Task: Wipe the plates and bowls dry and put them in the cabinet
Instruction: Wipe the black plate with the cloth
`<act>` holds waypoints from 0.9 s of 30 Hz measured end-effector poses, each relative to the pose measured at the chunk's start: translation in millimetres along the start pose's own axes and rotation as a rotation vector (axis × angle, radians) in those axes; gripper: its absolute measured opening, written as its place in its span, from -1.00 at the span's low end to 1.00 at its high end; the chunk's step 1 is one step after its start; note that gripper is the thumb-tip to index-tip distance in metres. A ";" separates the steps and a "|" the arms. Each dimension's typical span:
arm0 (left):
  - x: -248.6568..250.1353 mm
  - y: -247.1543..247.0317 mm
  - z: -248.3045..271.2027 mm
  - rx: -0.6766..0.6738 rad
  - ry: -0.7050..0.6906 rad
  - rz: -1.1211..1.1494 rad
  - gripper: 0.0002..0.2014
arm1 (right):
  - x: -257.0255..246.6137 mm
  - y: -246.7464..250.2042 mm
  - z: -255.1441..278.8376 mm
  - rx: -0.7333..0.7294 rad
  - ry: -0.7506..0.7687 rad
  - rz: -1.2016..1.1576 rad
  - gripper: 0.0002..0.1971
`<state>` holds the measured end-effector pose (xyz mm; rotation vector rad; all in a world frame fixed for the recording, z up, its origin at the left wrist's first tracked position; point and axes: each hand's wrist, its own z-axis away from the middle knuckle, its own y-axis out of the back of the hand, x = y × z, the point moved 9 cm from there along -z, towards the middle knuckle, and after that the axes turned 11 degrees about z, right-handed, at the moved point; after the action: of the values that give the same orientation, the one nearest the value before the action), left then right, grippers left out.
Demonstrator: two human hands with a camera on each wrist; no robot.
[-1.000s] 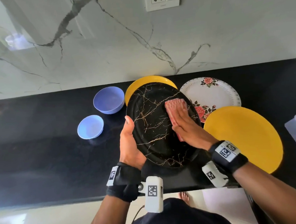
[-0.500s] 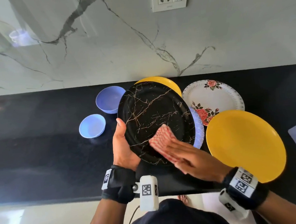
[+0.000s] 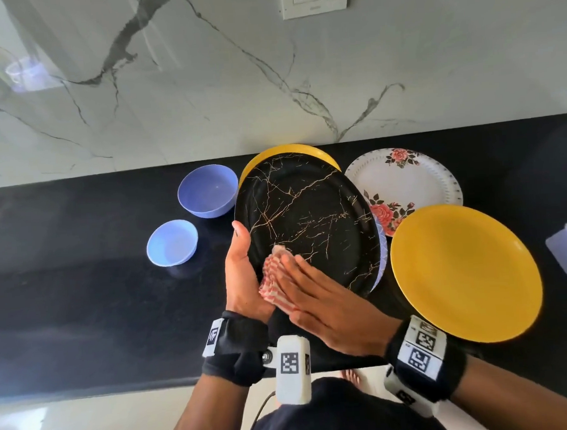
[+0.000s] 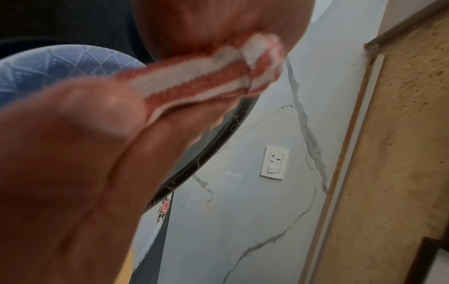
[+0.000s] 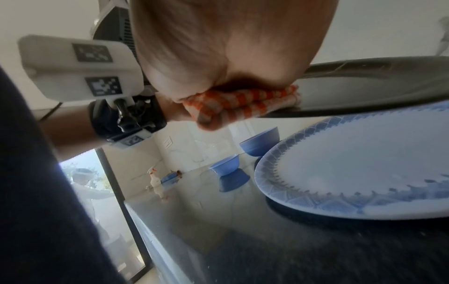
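Spanning the scene, the glossy black stone counter (image 3: 82, 291) carries a round yellow plate (image 3: 465, 271) at three o'clock. Centred, the black gold-veined plate (image 3: 308, 220) is gripped at its rim by the left hand (image 3: 242, 276); the flat-fingered right hand (image 3: 330, 311) presses a red-and-white striped cloth (image 3: 272, 278) onto it. Two empty blue bowls (image 3: 207, 190) sit at ten o'clock.

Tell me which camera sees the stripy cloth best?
The right wrist view: the cloth shows sharp, folded, pressed onto the black plate. The left wrist view blurs it; the head view hides most under the right hand.
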<state>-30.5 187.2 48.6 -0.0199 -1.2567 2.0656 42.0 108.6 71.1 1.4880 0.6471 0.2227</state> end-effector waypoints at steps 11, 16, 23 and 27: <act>15.2 -8.4 4.9 -0.078 -0.150 -0.074 -0.04 | 7.3 24.5 -43.1 -0.017 -0.086 -0.132 -0.36; 14.4 -23.9 8.9 -0.076 -0.244 -0.206 -0.15 | 28.8 39.5 -65.6 0.003 -0.119 -0.148 -0.34; 22.5 -43.1 16.5 -0.147 -0.347 -0.331 -0.36 | 52.3 56.0 -81.3 0.099 -0.134 -0.182 -0.34; 26.9 -38.3 16.6 -0.154 -0.378 -0.332 -0.38 | 36.4 43.8 -73.5 0.038 -0.090 -0.150 -0.35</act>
<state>-35.2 200.4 96.3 0.4964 -1.5254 1.7298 43.8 194.3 107.2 1.4694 0.6899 0.0276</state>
